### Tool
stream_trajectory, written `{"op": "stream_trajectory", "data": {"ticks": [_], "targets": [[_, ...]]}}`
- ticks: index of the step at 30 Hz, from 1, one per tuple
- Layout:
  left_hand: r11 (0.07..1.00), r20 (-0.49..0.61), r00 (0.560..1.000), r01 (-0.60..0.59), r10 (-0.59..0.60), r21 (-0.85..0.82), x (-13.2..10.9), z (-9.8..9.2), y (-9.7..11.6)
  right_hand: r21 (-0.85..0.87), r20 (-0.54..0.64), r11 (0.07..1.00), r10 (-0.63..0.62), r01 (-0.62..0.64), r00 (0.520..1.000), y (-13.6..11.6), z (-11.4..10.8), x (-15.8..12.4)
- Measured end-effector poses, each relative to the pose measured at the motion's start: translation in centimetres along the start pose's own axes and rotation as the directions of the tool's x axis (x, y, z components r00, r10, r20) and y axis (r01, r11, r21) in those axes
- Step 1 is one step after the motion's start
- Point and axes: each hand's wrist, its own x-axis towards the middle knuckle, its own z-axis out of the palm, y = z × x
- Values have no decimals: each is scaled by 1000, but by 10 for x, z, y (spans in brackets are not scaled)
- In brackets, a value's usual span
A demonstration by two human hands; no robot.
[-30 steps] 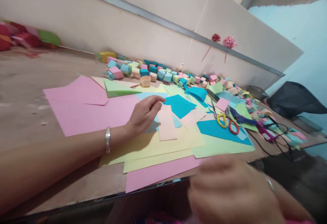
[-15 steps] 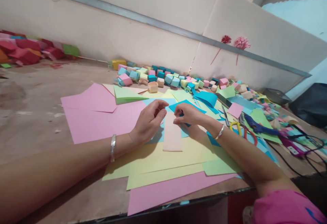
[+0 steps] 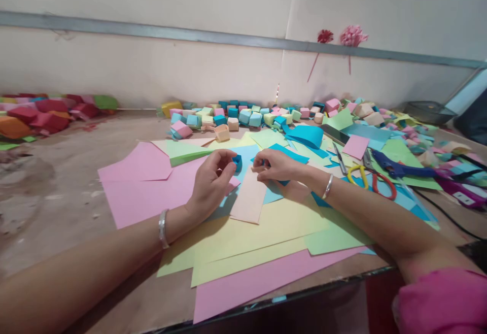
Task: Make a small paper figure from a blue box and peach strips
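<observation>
A small dark blue paper box (image 3: pixel 238 163) sits at the fingertips of my left hand (image 3: pixel 212 177), whose fingers curl round it. To the right, my right hand (image 3: pixel 277 165) pinches at the upper end of a peach paper strip (image 3: pixel 248 199); the fingers partly cover that end. The strip slants toward me over blue and yellow paper sheets (image 3: pixel 277 225). A large pink sheet (image 3: pixel 178 179) lies under and left of my left hand.
Folded paper boxes (image 3: pixel 243 117) line the wall. Yellow-handled scissors (image 3: pixel 357 176), a red-handled tool (image 3: pixel 384 186) and a blue glue gun (image 3: pixel 399 167) with a cord lie right. Red and orange paper pieces (image 3: pixel 49 113) are piled far left. The table's edge (image 3: pixel 277 299) runs close to me.
My view has levelled out. The peach strip has turned, its near end swinging left. The blue box now shows at my left fingertips, and my hands stand slightly farther apart.
</observation>
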Motion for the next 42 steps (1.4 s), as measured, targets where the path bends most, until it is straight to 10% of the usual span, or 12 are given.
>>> {"op": "stream_trajectory", "data": {"ticks": [16, 22, 27, 30, 37, 42], "targets": [[903, 56, 980, -196, 189, 382, 16, -13, 17, 435, -568, 865, 47, 251, 822, 2, 0, 1], [397, 342, 748, -614, 568, 682, 24, -47, 33, -32, -503, 882, -421, 470, 755, -11, -31, -20], [143, 701, 545, -825, 460, 547, -13, -49, 23, -281, -99, 717, -683, 638, 724, 4, -16, -44], [218, 756, 564, -826, 331, 520, -26, -45, 18, -388, 80, 644, -690, 660, 720, 10, -3, -53], [402, 769, 588, -786, 252, 470, -23, -47, 11, -447, 95, 641, -660, 624, 746, 3, 0, -58], [518, 684, 685, -692, 251, 503, -27, -44, 14, -432, 83, 671, -635, 602, 768, -5, -1, -61]]}}
